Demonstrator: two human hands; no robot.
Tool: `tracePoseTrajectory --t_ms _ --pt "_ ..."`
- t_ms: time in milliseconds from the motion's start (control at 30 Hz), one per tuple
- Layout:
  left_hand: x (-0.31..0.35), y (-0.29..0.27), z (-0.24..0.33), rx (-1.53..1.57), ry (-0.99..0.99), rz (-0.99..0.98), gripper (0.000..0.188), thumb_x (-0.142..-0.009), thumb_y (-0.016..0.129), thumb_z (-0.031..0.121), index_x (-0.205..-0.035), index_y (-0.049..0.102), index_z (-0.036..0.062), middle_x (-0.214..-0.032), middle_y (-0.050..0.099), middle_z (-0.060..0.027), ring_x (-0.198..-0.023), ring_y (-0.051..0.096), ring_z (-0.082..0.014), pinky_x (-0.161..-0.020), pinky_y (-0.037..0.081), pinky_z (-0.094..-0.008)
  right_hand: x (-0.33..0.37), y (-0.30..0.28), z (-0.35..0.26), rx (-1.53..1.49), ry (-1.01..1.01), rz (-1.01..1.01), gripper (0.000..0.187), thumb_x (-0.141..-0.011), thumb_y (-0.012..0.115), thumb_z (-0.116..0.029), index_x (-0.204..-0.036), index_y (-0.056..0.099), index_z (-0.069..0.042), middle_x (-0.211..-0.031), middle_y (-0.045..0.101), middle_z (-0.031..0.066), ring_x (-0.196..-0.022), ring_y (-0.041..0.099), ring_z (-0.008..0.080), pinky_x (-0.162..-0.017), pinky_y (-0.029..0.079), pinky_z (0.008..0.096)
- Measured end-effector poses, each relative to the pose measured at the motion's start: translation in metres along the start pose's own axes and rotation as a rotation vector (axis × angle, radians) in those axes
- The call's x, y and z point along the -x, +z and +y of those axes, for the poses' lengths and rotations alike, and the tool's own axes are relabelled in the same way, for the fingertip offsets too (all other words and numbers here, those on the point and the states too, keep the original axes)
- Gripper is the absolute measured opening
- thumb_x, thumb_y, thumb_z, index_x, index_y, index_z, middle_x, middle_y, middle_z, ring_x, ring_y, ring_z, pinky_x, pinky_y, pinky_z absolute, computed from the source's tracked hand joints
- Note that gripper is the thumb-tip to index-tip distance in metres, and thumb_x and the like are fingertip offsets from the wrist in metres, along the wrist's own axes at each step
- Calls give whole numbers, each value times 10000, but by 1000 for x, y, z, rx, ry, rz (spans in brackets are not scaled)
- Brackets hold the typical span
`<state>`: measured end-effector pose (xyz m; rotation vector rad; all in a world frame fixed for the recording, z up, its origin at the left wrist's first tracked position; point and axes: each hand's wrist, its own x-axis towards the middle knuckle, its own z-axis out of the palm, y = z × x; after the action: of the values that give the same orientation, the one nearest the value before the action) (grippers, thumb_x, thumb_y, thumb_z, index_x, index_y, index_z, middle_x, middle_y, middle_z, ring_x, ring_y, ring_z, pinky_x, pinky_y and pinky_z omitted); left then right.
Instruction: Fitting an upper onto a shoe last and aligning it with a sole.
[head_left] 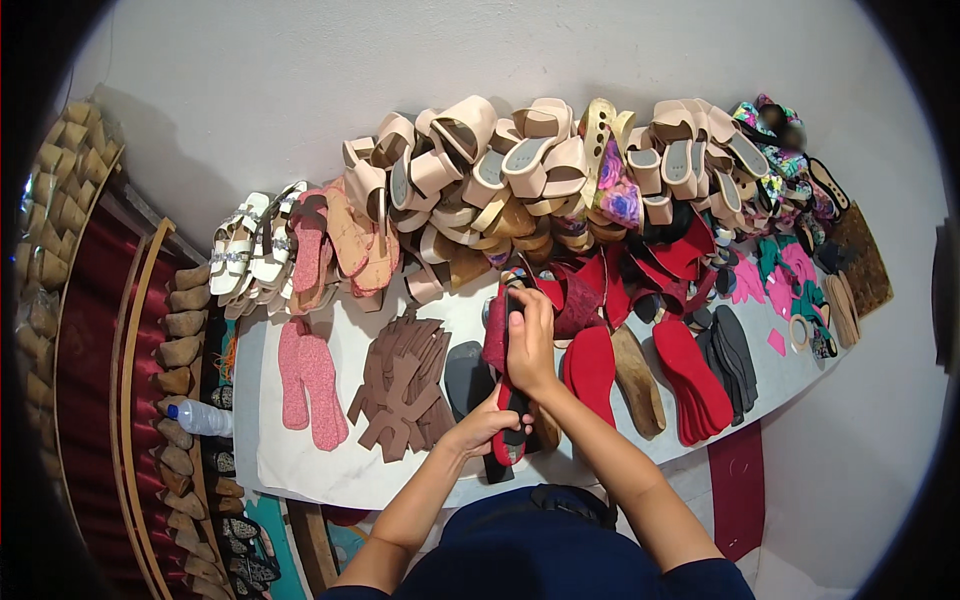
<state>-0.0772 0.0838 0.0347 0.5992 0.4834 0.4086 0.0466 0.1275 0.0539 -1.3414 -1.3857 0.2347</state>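
A dark red sandal (pixel 496 328) with a black underside stands on edge, held upright over the middle of the table. My left hand (pixel 482 425) is closed round its lower, heel end. My right hand (pixel 530 345) wraps the upper end, palm pressed on the side and fingers curled over the strap. Just right of my hands lie red insoles (pixel 590 375) and a wooden shoe last (pixel 638 385). To the left are a dark grey sole (pixel 466 378) and a pile of brown cut straps (pixel 405 385).
Beige heeled sandals (pixel 540 150) are heaped along the wall side of the white table (pixel 300 470). Pink soles (pixel 312 385) lie at left, stacked red soles (pixel 690 385) and grey soles (pixel 732 360) at right. A water bottle (pixel 205 418) and racked lasts (pixel 180 350) stand left.
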Motion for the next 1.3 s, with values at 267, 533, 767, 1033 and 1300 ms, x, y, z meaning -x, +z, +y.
tracePoseTrajectory --t_ms 267,533,767,1033,1300 --pt "6 19 -18 -107 -111 -59 569 -596 440 -99 -1108 288 99 -928 382 -32 -755 451 -104 -682 427 -273 -45 -26 36 -154 388 -251 670 -901 174 -435 -528 514 5 -473 459 103 -524 501 254 -583 397 333" --pt "7 18 -10 -172 -135 -83 536 -594 428 -99 -1087 310 74 -905 396 -41 -720 456 -109 -653 431 -264 -49 -29 38 -89 462 -269 726 -884 174 -504 -457 452 13 -416 385 98 -442 418 223 -513 355 340" --pt "6 12 -9 -147 -23 -49 583 -630 466 -103 -1173 302 34 -965 451 -71 -776 505 -124 -674 444 -251 -55 -33 55 -23 470 -322 739 -875 184 -523 -487 472 36 -438 425 147 -480 477 269 -539 370 377" --pt "8 16 -24 -725 175 140 381 -832 524 125 -1138 328 11 -937 552 -112 -784 568 -167 -717 445 -271 -69 -30 71 221 567 -403 720 -857 203 -532 -657 584 46 -731 555 281 -801 538 424 -734 393 457" --pt "-1 19 -9 -1126 170 222 350 -778 606 305 -867 460 0 -643 541 -89 -569 518 -130 -541 419 -280 -70 -33 43 413 498 -419 694 -864 208 -510 -704 624 23 -761 574 267 -795 551 407 -736 415 461"
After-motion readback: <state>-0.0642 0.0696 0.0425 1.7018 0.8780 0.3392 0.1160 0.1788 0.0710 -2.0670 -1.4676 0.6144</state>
